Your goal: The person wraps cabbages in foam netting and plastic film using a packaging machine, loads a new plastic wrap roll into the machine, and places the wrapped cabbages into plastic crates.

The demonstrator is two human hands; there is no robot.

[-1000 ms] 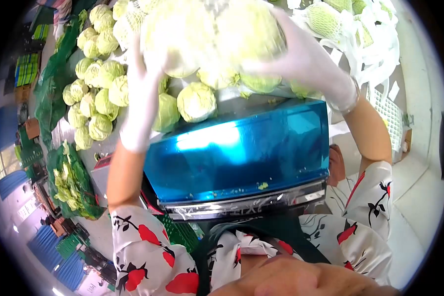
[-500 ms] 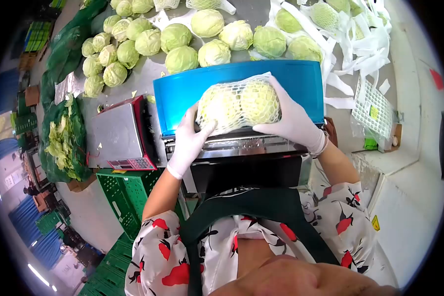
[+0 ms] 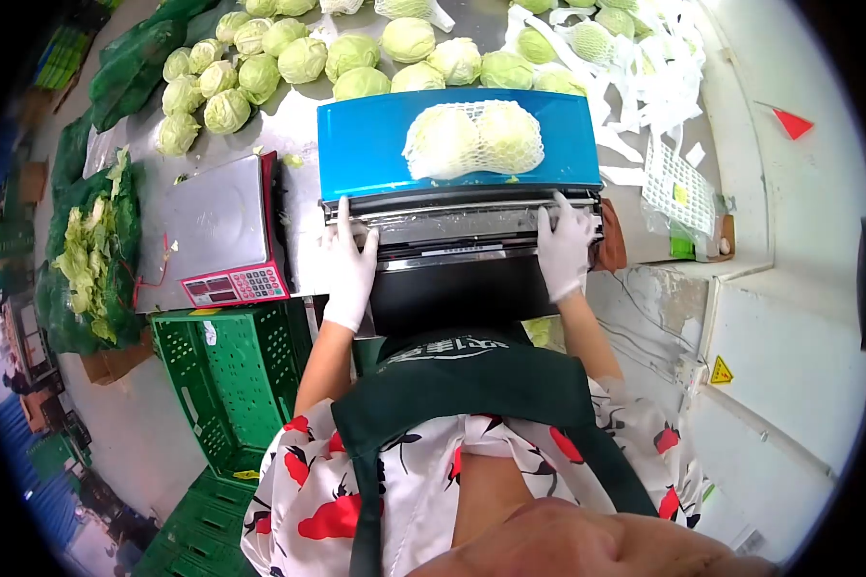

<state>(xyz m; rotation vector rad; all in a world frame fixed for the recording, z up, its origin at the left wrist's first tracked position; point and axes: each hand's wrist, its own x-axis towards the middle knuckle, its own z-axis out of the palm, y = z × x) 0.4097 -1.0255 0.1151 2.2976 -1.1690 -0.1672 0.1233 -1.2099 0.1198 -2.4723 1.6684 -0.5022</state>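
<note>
Two pale green cabbages in white foam netting [image 3: 473, 139] lie side by side on the blue top [image 3: 366, 144] of a wrapping machine. My left hand [image 3: 351, 267], in a white glove, is at the left end of the machine's metal front bar [image 3: 457, 225], index finger stretched forward and thumb apart. At the bar's right end is my gloved right hand [image 3: 565, 250], its fingers spread and the tips near the bar. Clear film seems to lie along the bar; whether either hand touches it I cannot tell. Neither hand touches the netted cabbages.
Loose cabbages [image 3: 303, 61] cover the back of the table. A red-edged scale [image 3: 226, 226] stands left of the machine, above a green crate [image 3: 223, 385]. White foam netting [image 3: 659, 72] is heaped at the right. Trimmed leaves [image 3: 89, 255] lie in a green net bag at far left.
Both hands have let go of the netted cabbages, which now rest on the blue top, and have moved back to the two ends of the front bar. The view has shifted slightly.
</note>
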